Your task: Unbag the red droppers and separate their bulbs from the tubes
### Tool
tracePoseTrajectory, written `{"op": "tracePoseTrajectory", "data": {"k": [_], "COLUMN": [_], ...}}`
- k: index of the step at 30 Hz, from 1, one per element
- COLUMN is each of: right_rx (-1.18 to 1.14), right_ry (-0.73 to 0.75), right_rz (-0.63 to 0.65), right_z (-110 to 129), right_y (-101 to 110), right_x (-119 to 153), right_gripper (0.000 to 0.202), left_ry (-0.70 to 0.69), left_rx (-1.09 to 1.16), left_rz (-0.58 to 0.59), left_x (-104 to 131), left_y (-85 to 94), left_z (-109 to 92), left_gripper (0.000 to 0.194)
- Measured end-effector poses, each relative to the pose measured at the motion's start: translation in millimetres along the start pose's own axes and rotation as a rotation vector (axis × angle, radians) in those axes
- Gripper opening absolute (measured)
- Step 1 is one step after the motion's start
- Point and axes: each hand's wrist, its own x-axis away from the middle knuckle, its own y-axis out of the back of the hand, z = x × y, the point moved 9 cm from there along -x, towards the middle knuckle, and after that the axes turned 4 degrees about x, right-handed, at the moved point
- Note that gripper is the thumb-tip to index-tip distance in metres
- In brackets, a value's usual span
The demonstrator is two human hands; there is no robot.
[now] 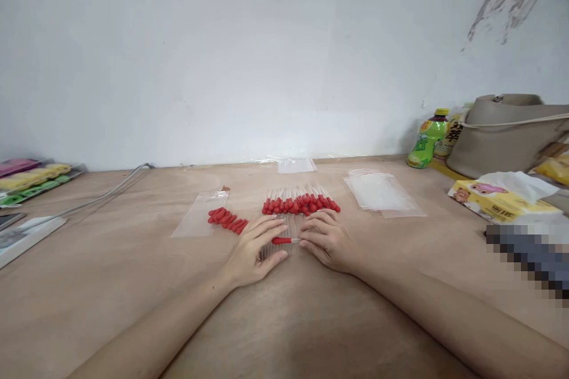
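A glass dropper with a red rubber bulb (pixel 281 240) lies crosswise between my hands, the bulb end to the left. My right hand (pixel 328 240) pinches its clear tube at the other end. Around the bulb, the thumb and fingers of my left hand (pixel 256 250) are apart, with the fingers close above it; whether they touch it is hard to see. Several bare glass tubes (pixel 291 225) lie beneath and between my hands, partly hidden. Beyond them is a row of droppers with red bulbs (pixel 302 204), tubes pointing to the wall. Loose red bulbs (pixel 226 219) are heaped left of my left hand.
Clear plastic bags lie at left (pixel 193 222), at the back (pixel 296 166) and in a stack at right (pixel 382 192). Farther right are a green bottle (pixel 427 141), a grey-beige bag (pixel 498 136) and a tissue pack (pixel 502 200). A cable (pixel 111 189) runs along the left.
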Motion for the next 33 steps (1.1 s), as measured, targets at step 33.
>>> {"op": "tracePoseTrajectory", "data": {"k": [33], "right_rx": [0.021], "right_ry": [0.237], "right_rz": [0.003], "right_z": [30.8], "right_y": [5.2], "right_x": [5.7], "right_gripper": [0.015], "left_ry": [-0.085], "left_rx": [-0.034], "left_rz": [0.23], "left_x": [0.7], "left_y": [-21.8], "left_z": [-20.2], "left_gripper": [0.019]}}
